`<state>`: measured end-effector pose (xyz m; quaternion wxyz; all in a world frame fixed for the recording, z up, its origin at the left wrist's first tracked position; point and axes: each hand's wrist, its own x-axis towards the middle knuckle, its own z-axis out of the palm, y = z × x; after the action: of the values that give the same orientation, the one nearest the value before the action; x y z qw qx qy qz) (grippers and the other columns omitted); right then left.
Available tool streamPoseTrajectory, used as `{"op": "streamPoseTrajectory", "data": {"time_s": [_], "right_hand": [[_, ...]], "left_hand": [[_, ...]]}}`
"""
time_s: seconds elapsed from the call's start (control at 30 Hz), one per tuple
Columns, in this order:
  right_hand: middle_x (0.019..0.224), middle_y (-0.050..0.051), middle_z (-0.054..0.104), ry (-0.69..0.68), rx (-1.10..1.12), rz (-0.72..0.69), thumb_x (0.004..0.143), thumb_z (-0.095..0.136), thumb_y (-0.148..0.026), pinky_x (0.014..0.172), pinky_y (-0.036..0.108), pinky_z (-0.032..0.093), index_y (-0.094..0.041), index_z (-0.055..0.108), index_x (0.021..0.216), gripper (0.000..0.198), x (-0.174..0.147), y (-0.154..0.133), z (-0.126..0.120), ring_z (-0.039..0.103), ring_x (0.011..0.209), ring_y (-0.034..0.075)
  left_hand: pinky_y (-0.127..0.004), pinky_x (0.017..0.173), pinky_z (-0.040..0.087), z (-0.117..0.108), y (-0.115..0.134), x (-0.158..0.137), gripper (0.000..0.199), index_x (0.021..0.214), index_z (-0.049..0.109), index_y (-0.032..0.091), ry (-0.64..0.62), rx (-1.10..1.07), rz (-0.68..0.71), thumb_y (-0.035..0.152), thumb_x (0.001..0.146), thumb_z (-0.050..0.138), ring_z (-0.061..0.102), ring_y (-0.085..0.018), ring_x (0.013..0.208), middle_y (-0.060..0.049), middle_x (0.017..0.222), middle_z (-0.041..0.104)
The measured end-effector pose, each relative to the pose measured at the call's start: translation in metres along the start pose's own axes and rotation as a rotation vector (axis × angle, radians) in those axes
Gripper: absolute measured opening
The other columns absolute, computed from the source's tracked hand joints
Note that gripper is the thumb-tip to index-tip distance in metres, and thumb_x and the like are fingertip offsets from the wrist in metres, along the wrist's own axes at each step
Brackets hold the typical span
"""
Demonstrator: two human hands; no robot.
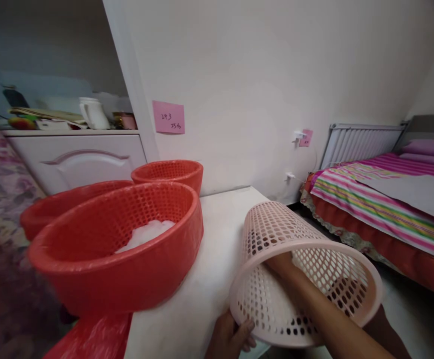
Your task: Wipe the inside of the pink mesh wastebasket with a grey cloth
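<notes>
A pale pink plastic wastebasket with round holes lies tipped on its side at the table's right edge, its mouth towards me. My left hand is closed on the lower left of its rim, thumb at the edge. My right forearm reaches through the mouth, and my right hand is deep inside near the wall. Its fingers are hidden, so I cannot see whether it holds anything. To the left stands a large red plastic basket with some white, soft-looking material in it.
Two more red baskets stand behind the large one on the white table. Red plastic film hangs at the front. A white cabinet is behind left; a bed with a striped cover stands right.
</notes>
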<state>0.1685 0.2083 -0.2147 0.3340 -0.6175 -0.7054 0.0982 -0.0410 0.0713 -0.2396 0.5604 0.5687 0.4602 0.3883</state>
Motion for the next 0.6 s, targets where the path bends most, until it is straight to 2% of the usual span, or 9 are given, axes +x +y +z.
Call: {"op": "streamPoseTrajectory", "data": {"time_s": [0.13,0.27,0.33,0.43,0.53,0.6], "right_hand": [[0.104,0.011,0.065,-0.13,-0.062,-0.007,0.062,0.057,-0.002,0.087,0.044,0.043,-0.017,0.063,0.106,0.047,-0.035,-0.009,-0.009,0.058,0.1,0.029],[0.101,0.007,0.065,-0.258,-0.047,-0.097,0.05,0.051,0.0,0.082,0.037,0.041,-0.023,0.064,0.101,0.058,-0.093,-0.016,-0.023,0.057,0.096,0.027],[0.101,0.004,0.064,-0.317,-0.015,-0.132,0.049,0.053,-0.002,0.08,0.036,0.04,-0.026,0.063,0.1,0.057,-0.117,-0.02,-0.03,0.057,0.096,0.025],[0.098,0.003,0.064,-0.405,0.12,-0.188,0.055,0.061,-0.01,0.079,0.036,0.039,-0.026,0.064,0.096,0.044,-0.138,-0.028,-0.042,0.057,0.093,0.025],[0.095,0.001,0.065,-0.472,0.388,-0.226,0.065,0.062,-0.014,0.081,0.033,0.041,-0.027,0.064,0.094,0.032,-0.14,-0.037,-0.055,0.058,0.092,0.021],[0.094,0.0,0.065,-0.439,0.502,-0.218,0.067,0.057,-0.009,0.082,0.031,0.042,-0.027,0.065,0.092,0.032,-0.132,-0.04,-0.062,0.059,0.092,0.019]], "left_hand": [[-0.025,0.051,0.044,0.0,0.001,0.0,0.049,0.078,0.061,0.01,0.008,-0.004,0.019,0.06,0.077,0.058,0.058,-0.014,0.051,-0.005,0.058,0.066],[-0.026,0.052,0.045,-0.001,0.003,0.001,0.05,0.078,0.062,0.01,0.012,-0.01,0.02,0.06,0.075,0.06,0.06,-0.015,0.052,-0.006,0.059,0.067],[-0.027,0.054,0.046,-0.002,0.006,0.001,0.047,0.078,0.062,0.011,0.01,-0.013,0.03,0.058,0.074,0.061,0.061,-0.016,0.055,-0.005,0.06,0.066],[-0.026,0.055,0.045,-0.004,0.013,0.001,0.038,0.074,0.061,0.013,0.023,-0.01,0.05,0.051,0.076,0.062,0.058,-0.015,0.056,-0.001,0.059,0.062],[-0.025,0.056,0.043,-0.009,0.022,-0.001,0.032,0.073,0.06,0.014,0.066,0.027,0.078,0.045,0.08,0.06,0.056,-0.014,0.055,0.001,0.057,0.06],[-0.025,0.056,0.043,-0.012,0.029,-0.004,0.033,0.074,0.059,0.015,0.083,0.072,0.085,0.046,0.082,0.057,0.055,-0.014,0.055,0.002,0.057,0.059]]}}
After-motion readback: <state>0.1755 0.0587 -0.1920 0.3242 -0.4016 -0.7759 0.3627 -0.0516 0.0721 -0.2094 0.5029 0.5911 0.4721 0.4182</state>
